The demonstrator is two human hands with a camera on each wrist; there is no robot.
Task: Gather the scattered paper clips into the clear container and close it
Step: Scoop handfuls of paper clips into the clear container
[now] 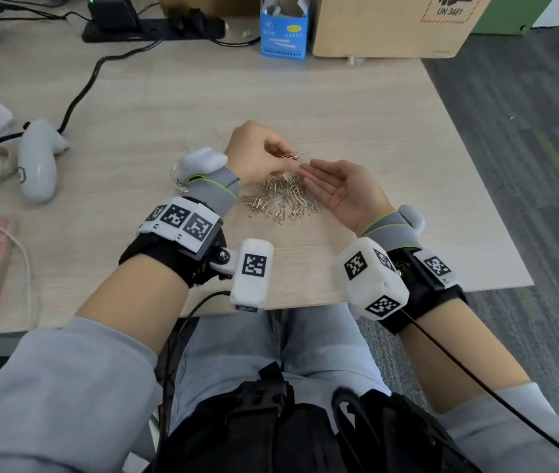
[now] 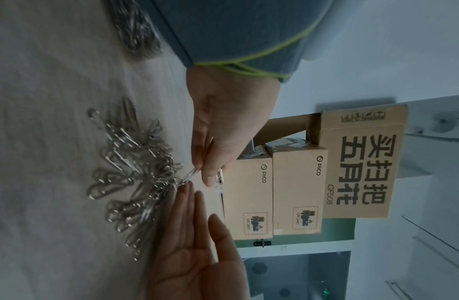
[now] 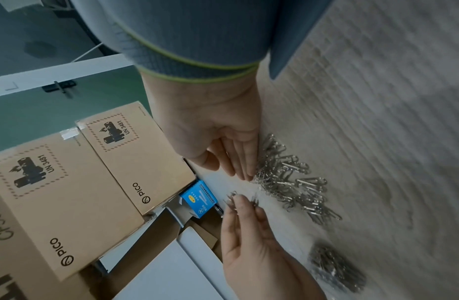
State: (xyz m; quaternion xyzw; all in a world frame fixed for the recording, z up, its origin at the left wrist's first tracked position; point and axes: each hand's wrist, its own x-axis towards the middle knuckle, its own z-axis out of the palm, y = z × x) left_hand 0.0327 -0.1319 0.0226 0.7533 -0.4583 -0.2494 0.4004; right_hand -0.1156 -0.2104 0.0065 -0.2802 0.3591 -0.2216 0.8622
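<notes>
A heap of silver paper clips point(image 1: 281, 199) lies on the wooden table point(image 1: 390, 138) between my hands. My left hand point(image 1: 283, 158) hovers over the heap's far side and pinches a few paper clips point(image 1: 294, 154) between thumb and fingers; the left wrist view shows this pinch point(image 2: 192, 175). My right hand point(image 1: 315, 170) is open beside the heap, palm turned up and fingers straight, with its fingertips point(image 3: 249, 176) at the heap's edge. The clear container point(image 1: 180, 177) stands behind my left wrist, mostly hidden, and clips show inside it point(image 3: 336, 268).
A white controller point(image 1: 39, 162) and cables lie at the left. At the back stand a blue carton point(image 1: 283, 30), a cardboard box point(image 1: 390, 25) and a black power strip point(image 1: 148, 29). The table's right edge point(image 1: 476, 172) drops to grey carpet.
</notes>
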